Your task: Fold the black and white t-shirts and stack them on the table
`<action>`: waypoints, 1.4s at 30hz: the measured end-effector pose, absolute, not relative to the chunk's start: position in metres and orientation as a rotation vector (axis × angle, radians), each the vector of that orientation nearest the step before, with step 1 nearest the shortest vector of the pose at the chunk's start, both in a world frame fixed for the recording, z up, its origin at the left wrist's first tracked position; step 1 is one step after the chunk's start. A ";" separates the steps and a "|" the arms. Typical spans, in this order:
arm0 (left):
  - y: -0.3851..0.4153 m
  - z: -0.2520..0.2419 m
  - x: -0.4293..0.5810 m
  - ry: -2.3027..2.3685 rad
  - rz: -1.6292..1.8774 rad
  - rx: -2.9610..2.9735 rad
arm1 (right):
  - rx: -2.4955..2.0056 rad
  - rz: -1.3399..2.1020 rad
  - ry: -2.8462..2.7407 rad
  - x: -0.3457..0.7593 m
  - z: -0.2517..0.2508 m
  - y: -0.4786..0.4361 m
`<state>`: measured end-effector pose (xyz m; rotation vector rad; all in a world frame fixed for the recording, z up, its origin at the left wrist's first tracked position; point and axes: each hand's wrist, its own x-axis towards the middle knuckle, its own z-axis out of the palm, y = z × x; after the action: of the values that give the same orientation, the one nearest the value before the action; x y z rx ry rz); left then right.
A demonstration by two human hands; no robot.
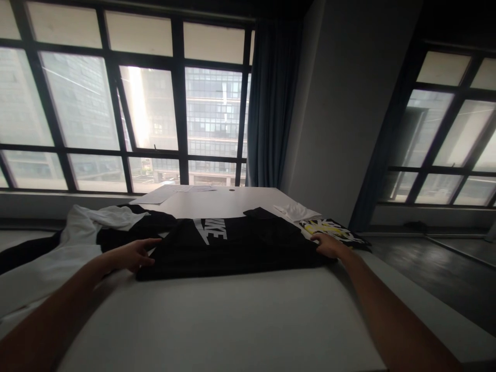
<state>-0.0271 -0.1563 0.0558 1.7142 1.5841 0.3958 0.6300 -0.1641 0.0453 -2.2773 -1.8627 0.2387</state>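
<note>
A black T-shirt (248, 250) with white NIKE lettering lies spread across the white table (232, 320), its near edge running nearly straight from side to side. My left hand (134, 254) grips the left edge of the shirt between thumb and fingers. At the opposite end, my right hand (329, 245) is closed on the right edge. Part of the fingers of both hands is hidden behind the cloth or too dark to make out.
White and black clothes (83, 227) lie heaped on the left. Beyond my right hand are a folded black garment with a yellow and white print (333, 231) and a white cloth (296, 211). Paper sheets (155, 194) rest at the table's far end, before the windows.
</note>
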 end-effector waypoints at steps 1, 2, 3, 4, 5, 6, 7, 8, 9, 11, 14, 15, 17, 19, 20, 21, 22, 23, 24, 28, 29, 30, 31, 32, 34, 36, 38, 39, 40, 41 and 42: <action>-0.157 0.056 -0.027 1.560 0.356 1.710 | -2.304 0.171 -1.853 0.630 0.045 -0.163; -0.157 0.055 -0.025 1.538 0.338 1.718 | -2.324 0.126 -1.848 0.630 0.045 -0.162; -0.157 0.054 -0.024 1.521 0.347 1.740 | -2.332 0.106 -1.850 0.630 0.044 -0.162; -0.155 0.052 -0.021 1.514 0.383 1.780 | -2.330 0.103 -1.859 0.630 0.044 -0.161; -0.152 0.049 -0.018 1.520 0.435 1.834 | -2.321 0.111 -1.872 0.629 0.044 -0.161; -0.148 0.047 -0.015 1.537 0.488 1.899 | -2.305 0.122 -1.887 0.629 0.043 -0.161; -0.145 0.044 -0.012 1.561 0.529 1.971 | -2.282 0.134 -1.906 0.629 0.042 -0.161; -0.142 0.042 -0.010 1.592 0.545 2.040 | -2.259 0.145 -1.923 0.629 0.042 -0.160; -0.139 0.040 -0.009 1.621 0.539 2.098 | -2.242 0.153 -1.935 0.629 0.041 -0.160; -0.138 0.040 -0.010 1.653 0.477 2.144 | -2.239 0.161 -1.933 0.633 0.041 -0.159; -0.143 0.045 -0.020 1.583 0.310 2.055 | -2.303 0.219 -1.895 0.641 0.042 -0.160; -0.146 0.047 -0.023 1.550 0.259 2.014 | -2.332 0.255 -1.882 0.644 0.043 -0.161; -0.150 0.049 -0.027 1.525 0.204 1.956 | -2.378 0.281 -1.869 0.646 0.045 -0.163; -0.150 0.050 -0.025 1.570 0.239 1.958 | -2.382 0.202 -1.878 0.643 0.048 -0.164; -0.149 0.049 -0.023 1.599 0.280 1.987 | -2.357 0.138 -1.896 0.639 0.048 -0.164; -0.148 0.048 -0.020 1.623 0.326 2.030 | -2.317 0.076 -1.918 0.633 0.048 -0.163; -0.146 0.046 -0.017 1.634 0.363 2.084 | -2.271 0.024 -1.939 0.626 0.048 -0.162; -0.144 0.045 -0.013 1.631 0.388 2.140 | -2.219 -0.017 -1.960 0.619 0.046 -0.160; -0.142 0.044 -0.010 1.619 0.403 2.187 | -2.171 -0.046 -1.979 0.611 0.044 -0.158; -0.140 0.043 -0.005 1.570 0.488 2.265 | -2.131 -0.071 -2.017 0.588 0.035 -0.148; -0.141 0.045 -0.005 1.563 0.543 2.269 | -2.150 -0.061 -2.020 0.585 0.034 -0.145; -0.141 0.046 -0.005 1.561 0.610 2.275 | -2.161 -0.055 -2.021 0.584 0.034 -0.143; -0.142 0.048 -0.005 1.568 0.684 2.281 | -2.153 -0.064 -2.013 0.583 0.034 -0.142; -0.143 0.050 -0.004 1.585 0.762 2.287 | -2.122 -0.092 -1.993 0.583 0.036 -0.140; -0.143 0.052 -0.004 1.645 0.912 2.299 | -2.003 -0.213 -1.906 0.584 0.038 -0.138; -0.142 0.050 -0.002 1.736 1.018 2.303 | -1.901 -0.344 -1.786 0.585 0.037 -0.136; -0.139 0.044 -0.001 1.831 1.037 2.313 | -1.907 -0.390 -1.724 0.585 0.033 -0.134; -0.138 0.040 0.000 1.871 1.008 2.327 | -1.951 -0.381 -1.722 0.584 0.030 -0.133; -0.137 0.036 0.000 1.906 0.965 2.346 | -2.003 -0.365 -1.728 0.583 0.028 -0.132; -0.136 0.033 0.001 1.932 0.925 2.374 | -2.046 -0.354 -1.735 0.581 0.026 -0.132; -0.135 0.031 0.002 1.948 0.898 2.411 | -2.067 -0.353 -1.745 0.580 0.025 -0.131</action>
<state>0.0020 -0.1352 0.0307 2.4107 1.9483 0.8980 0.5796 -0.1312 0.0250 -2.0668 -1.7454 -0.3531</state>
